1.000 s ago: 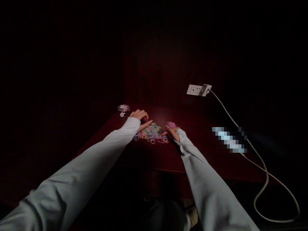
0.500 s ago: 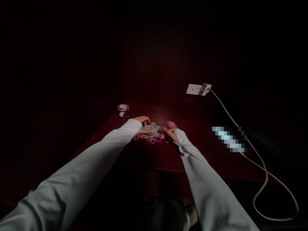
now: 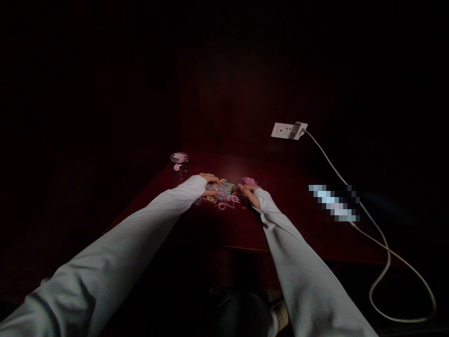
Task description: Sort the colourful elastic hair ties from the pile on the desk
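Bands are lying in a colourful pile on the desk. Your left hand is curving over the pile's left side; your right hand is bending at its right. Whether either is gripping bands, you cannot tell. A pink bundle is sitting beyond the pile's right end.

The lone head view looks forward and steeply down from above the lap, along both sleeves, with the colored bands mid-frame and the wall socket farther off.
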Demonstrator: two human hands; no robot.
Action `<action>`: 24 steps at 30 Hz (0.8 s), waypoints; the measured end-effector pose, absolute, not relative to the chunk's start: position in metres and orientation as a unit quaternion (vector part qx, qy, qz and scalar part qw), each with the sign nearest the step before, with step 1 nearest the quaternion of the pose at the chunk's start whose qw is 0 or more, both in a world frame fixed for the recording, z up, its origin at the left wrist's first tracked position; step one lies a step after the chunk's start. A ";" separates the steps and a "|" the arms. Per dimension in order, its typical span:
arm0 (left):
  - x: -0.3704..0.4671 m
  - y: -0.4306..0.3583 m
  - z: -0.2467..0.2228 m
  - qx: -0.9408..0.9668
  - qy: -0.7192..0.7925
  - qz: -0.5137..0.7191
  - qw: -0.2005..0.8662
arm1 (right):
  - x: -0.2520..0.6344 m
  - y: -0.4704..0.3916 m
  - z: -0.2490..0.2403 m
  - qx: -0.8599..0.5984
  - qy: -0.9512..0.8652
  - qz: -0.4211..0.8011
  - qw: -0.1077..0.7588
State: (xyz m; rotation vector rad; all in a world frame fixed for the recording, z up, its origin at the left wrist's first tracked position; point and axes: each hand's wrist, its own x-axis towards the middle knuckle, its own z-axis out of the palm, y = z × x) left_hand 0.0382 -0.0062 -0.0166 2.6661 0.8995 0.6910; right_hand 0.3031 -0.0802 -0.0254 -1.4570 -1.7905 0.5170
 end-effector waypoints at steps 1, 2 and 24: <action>0.039 -0.005 -0.017 0.909 0.315 0.241 0.128 | 0.302 -0.080 -0.024 -0.570 -0.701 0.221 0.368; 0.040 -0.005 -0.018 0.904 0.322 0.247 0.134 | 0.302 -0.081 -0.022 -0.570 -0.700 0.238 0.358; 0.041 -0.005 -0.017 0.885 0.379 0.259 0.082 | 0.287 -0.092 -0.024 -0.516 -0.787 0.091 0.324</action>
